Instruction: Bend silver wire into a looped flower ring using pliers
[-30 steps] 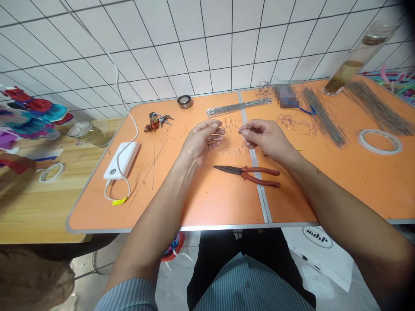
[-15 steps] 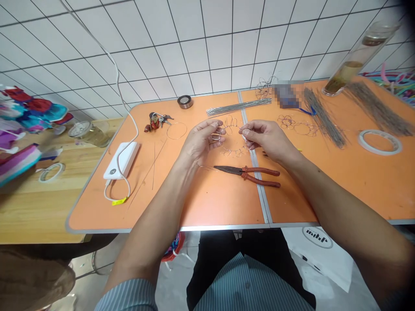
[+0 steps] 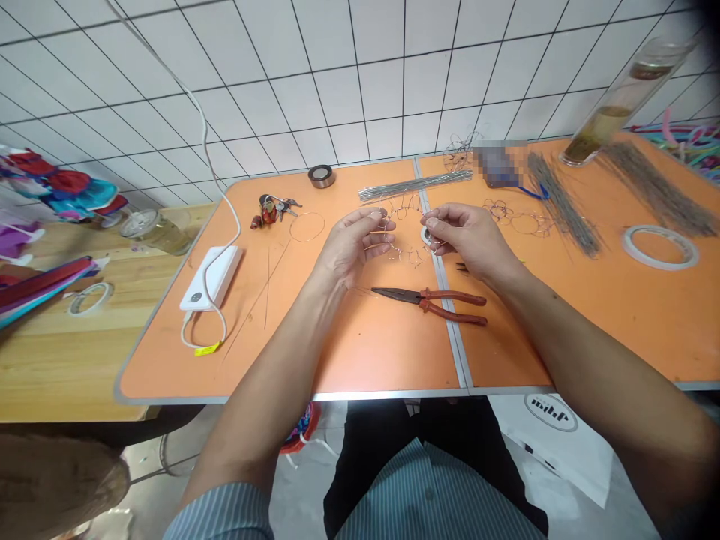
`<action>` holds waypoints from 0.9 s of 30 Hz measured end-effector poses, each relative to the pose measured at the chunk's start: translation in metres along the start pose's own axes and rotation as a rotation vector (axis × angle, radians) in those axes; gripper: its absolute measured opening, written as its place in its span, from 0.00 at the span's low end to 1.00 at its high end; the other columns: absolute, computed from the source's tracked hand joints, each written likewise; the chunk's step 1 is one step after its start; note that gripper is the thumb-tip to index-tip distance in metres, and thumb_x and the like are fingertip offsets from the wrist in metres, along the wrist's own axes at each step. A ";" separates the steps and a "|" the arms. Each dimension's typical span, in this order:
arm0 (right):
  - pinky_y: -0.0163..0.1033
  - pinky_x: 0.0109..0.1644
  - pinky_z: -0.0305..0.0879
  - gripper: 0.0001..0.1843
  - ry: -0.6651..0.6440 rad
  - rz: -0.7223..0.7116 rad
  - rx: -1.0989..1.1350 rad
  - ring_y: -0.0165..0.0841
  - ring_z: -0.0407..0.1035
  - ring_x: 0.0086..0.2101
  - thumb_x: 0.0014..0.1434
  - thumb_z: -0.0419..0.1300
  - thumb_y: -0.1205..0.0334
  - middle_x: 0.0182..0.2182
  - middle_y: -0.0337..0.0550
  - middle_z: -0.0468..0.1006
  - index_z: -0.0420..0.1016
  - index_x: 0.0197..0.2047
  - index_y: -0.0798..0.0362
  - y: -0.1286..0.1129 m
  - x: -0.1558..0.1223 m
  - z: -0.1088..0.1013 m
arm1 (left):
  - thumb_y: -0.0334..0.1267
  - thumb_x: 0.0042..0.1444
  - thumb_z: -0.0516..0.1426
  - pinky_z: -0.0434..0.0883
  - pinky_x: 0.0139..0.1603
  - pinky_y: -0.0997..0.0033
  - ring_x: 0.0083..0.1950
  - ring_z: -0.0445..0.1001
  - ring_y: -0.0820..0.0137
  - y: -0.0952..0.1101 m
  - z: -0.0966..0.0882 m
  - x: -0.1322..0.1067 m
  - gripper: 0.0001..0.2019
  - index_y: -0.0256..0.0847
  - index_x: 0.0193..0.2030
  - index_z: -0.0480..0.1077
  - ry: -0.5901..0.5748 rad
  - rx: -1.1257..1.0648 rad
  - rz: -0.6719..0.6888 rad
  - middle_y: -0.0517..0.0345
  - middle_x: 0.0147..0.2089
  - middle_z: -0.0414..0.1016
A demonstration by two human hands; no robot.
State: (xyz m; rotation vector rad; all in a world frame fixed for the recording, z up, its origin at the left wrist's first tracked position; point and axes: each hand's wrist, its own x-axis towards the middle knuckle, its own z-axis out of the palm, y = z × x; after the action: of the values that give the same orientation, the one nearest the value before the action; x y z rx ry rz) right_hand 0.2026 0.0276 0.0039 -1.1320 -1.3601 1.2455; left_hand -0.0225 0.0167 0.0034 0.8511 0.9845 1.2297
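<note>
From close above, the head camera looks forward and down across the orange table toward the tiled wall.

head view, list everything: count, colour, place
table: 1, orange, centre
wooden table: 1, tan, left
looped wire: 1, silver, between hands
pliers: 1, red-handled, table front
wire bundles: 3, grey, back, right
wire flowers: several, dark, back right
keys: 1 bunch, silver, back left
tape rolls: 3, dark, white, both tables
power bank: 1, white, left
bottle: 1, clear, back right
jar: 1, clear, wooden table
left hand: 1, bare, at looped wire
right hand: 1, bare, at looped wire
</note>
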 end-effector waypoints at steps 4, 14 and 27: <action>0.32 0.33 0.77 0.07 0.007 0.001 0.005 0.27 0.74 0.28 0.64 0.76 0.61 0.30 0.39 0.80 0.83 0.39 0.53 0.001 0.001 0.000 | 0.44 0.53 0.74 0.80 0.44 0.70 0.40 0.83 0.69 -0.001 0.001 0.000 0.16 0.40 0.43 0.79 0.021 0.004 0.002 0.54 0.43 0.85; 0.32 0.33 0.77 0.02 0.073 -0.001 -0.006 0.28 0.78 0.30 0.68 0.70 0.69 0.31 0.39 0.82 0.84 0.42 0.53 -0.001 0.000 0.001 | 0.43 0.49 0.76 0.81 0.42 0.70 0.39 0.85 0.68 -0.004 0.003 -0.002 0.18 0.40 0.43 0.79 0.041 0.067 -0.072 0.53 0.42 0.86; 0.32 0.34 0.77 0.10 -0.044 0.024 -0.002 0.28 0.78 0.31 0.61 0.76 0.63 0.36 0.41 0.84 0.82 0.43 0.52 0.001 -0.004 0.006 | 0.49 0.49 0.76 0.79 0.39 0.73 0.35 0.82 0.71 -0.001 -0.004 0.002 0.17 0.44 0.37 0.78 0.129 0.128 0.072 0.57 0.37 0.86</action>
State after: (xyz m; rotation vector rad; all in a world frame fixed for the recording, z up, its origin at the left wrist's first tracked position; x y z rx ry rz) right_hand 0.1967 0.0230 0.0019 -1.1315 -1.3836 1.2935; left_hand -0.0254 0.0188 0.0008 0.9224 1.1553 1.3066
